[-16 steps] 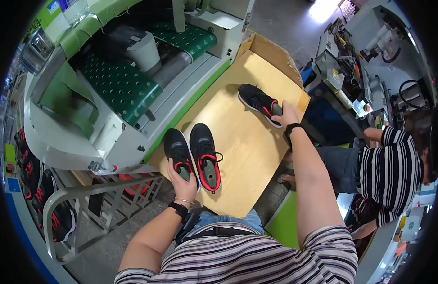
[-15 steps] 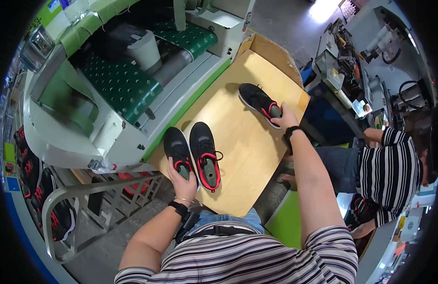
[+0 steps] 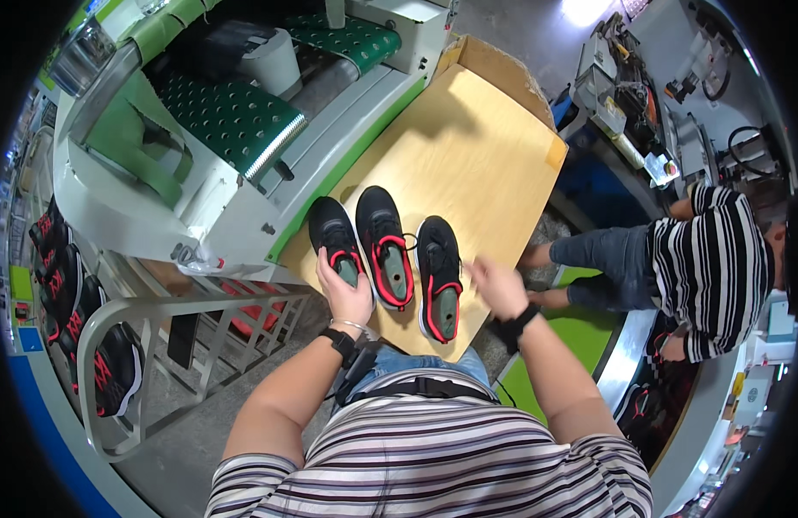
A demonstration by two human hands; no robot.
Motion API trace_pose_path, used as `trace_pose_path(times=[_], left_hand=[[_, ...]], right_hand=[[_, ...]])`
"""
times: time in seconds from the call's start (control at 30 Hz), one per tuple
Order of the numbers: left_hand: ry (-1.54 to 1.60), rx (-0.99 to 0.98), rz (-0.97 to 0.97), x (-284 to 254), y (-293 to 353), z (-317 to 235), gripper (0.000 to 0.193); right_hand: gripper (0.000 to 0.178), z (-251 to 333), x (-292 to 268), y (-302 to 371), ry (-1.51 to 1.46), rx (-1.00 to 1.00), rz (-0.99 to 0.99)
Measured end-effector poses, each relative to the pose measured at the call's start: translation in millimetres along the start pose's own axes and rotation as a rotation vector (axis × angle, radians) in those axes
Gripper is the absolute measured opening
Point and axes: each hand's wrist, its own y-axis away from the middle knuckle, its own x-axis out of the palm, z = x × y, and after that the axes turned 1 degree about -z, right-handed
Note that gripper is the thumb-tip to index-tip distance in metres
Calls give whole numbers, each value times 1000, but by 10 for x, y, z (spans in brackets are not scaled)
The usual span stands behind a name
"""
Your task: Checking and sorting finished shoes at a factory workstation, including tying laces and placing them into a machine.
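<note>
Three black sneakers with red collar linings and white soles lie side by side on the tan board, toes pointing away from me. My left hand (image 3: 345, 292) is closed around the heel end of the left sneaker (image 3: 332, 226). Touching its right side is the middle sneaker (image 3: 380, 213), its grey-green insole and laces showing. To the right, slightly nearer me, lies the third sneaker (image 3: 437, 246). Just beside that one, my right hand (image 3: 499, 289) hovers apart from it, holding nothing; its fingers are a little blurred and look loosely parted.
The board (image 3: 494, 129) adjoins a pale machine with a perforated green conveyor belt (image 3: 235, 129). Cardboard (image 3: 511, 69) borders its far edge. More black-and-red shoes (image 3: 105, 371) sit by a metal rack (image 3: 200, 302) at left. A person in a striped shirt (image 3: 705, 259) works at right.
The third sneaker has come from the far right of the board to beside the other two, and my right hand has let go of it. My left hand stays on the left sneaker.
</note>
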Motion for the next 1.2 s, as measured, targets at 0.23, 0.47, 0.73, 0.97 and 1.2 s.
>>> trace_pose_path(times=[0.23,0.47,0.73,0.97,1.2], left_hand=[[-11,82,11,93,-32,-7,83],[-12,1,14,-8,-6,58,85],[8,6,31,24,-9,50,85],[-9,18,21,30,-15,26,86],[-6,30,16,-1,-20,47,85]], right_hand=[[36,-321,327,-902,-192,-214,-1],[18,45,109,175,-581,-255,-59],[25,80,439,619,-18,-576,-274],[28,121,426,325,63,-513,-274],[20,181,412,141,164,-502,-290]])
